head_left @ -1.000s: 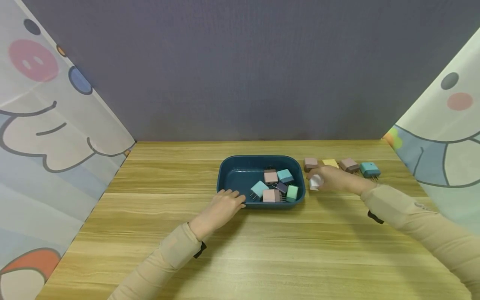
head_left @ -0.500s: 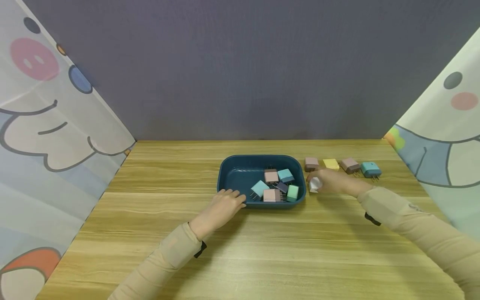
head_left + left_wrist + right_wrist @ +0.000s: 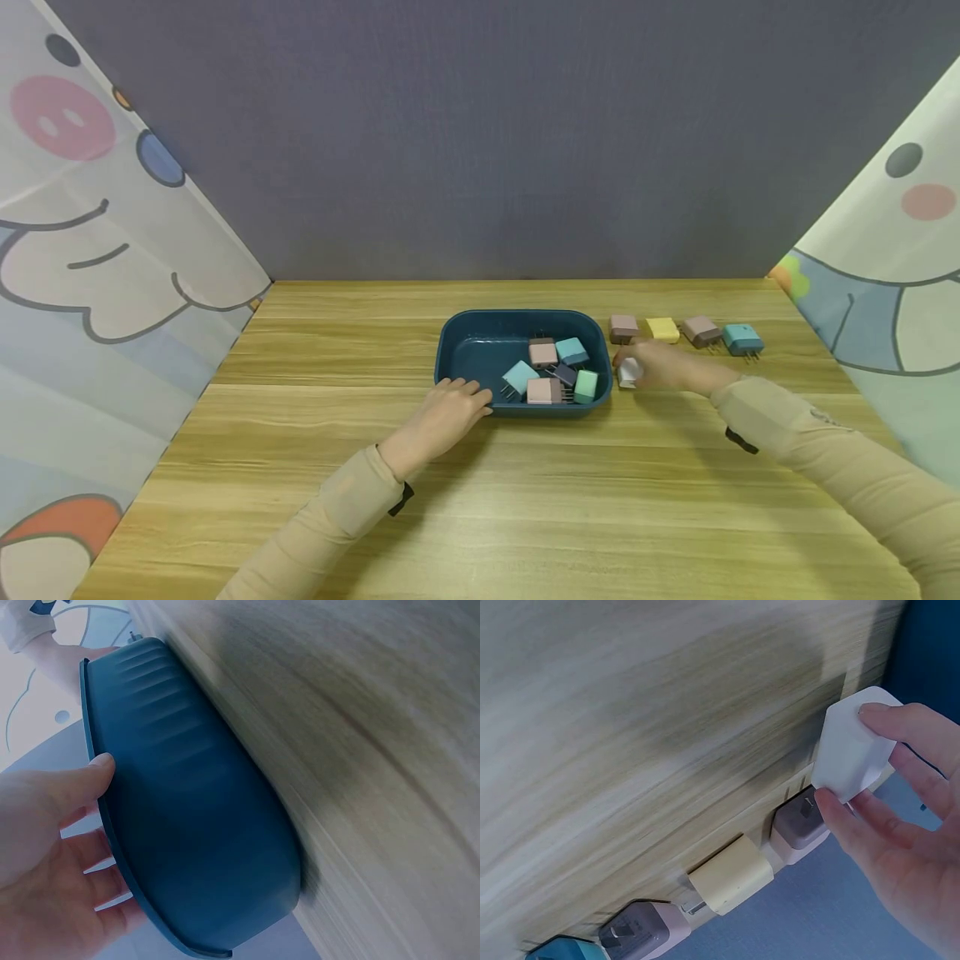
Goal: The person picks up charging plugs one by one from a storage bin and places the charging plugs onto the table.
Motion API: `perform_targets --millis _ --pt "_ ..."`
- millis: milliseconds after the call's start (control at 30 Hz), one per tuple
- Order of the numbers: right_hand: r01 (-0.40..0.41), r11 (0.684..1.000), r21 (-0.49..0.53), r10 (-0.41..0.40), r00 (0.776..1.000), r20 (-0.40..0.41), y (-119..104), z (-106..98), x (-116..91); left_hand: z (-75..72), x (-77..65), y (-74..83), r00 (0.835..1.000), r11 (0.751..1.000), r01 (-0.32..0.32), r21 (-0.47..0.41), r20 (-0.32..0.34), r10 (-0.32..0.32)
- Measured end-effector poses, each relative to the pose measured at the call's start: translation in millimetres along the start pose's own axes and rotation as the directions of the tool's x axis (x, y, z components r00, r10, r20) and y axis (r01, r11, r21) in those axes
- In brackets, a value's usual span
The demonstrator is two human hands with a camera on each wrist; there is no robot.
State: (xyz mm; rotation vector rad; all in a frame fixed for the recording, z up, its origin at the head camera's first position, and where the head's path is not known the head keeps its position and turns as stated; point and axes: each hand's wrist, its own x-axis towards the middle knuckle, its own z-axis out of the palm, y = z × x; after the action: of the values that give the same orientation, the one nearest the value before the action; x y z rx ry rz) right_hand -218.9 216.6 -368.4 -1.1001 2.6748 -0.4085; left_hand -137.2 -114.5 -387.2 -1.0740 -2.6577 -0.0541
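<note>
My left hand (image 3: 438, 417) holds the near left rim of a dark blue plastic bin (image 3: 465, 317). In the left wrist view its thumb (image 3: 101, 769) lies on the bin's outer wall, with the other fingers behind the rim. Just right of the bin, my right hand (image 3: 660, 365) pinches a white charger plug (image 3: 855, 746) between thumb and fingers. Behind it a row of charger plugs lies on the table: a pink one (image 3: 623, 327), a yellow one (image 3: 662, 330), another pink one (image 3: 701, 331) and a blue one (image 3: 742, 338).
Inside the bin several charger plugs lie loose, among them a light blue one (image 3: 517, 377), a pink one (image 3: 542, 354) and a green one (image 3: 585, 384). A grey panel (image 3: 480, 150) closes off the back of the wooden table (image 3: 570, 508), with printed curtains at both sides.
The right hand has shifted slightly left and toward the near side with the white charger plug. My left hand stays on the bin's rim, and the bin has hardly moved.
</note>
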Motion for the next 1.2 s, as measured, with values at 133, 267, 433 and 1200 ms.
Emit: perform_targets --millis 133,267,433,1200 --pt "-0.011 1.0 0.0 0.011 1.0 0.011 0.9 0.3 0.5 -0.2 0.2 0.1 1.0 1.0 -0.004 0.001 -0.004 0.004" --pt "-0.018 1.0 -0.002 0.018 1.0 0.017 1.9 1.7 1.1 -0.3 0.5 0.3 1.0 1.0 -0.003 0.005 -0.004 0.003" --pt "-0.036 0.999 -0.015 0.037 0.999 0.026 3.6 5.4 1.8 -1.0 0.1 0.7 1.0 1.0 -0.006 0.008 -0.007 0.006" --pt "-0.003 1.0 -0.013 0.002 1.0 -0.024 4.8 13.5 0.5 0.3 0.3 0.7 1.0 1.0 -0.002 0.01 -0.006 0.002"
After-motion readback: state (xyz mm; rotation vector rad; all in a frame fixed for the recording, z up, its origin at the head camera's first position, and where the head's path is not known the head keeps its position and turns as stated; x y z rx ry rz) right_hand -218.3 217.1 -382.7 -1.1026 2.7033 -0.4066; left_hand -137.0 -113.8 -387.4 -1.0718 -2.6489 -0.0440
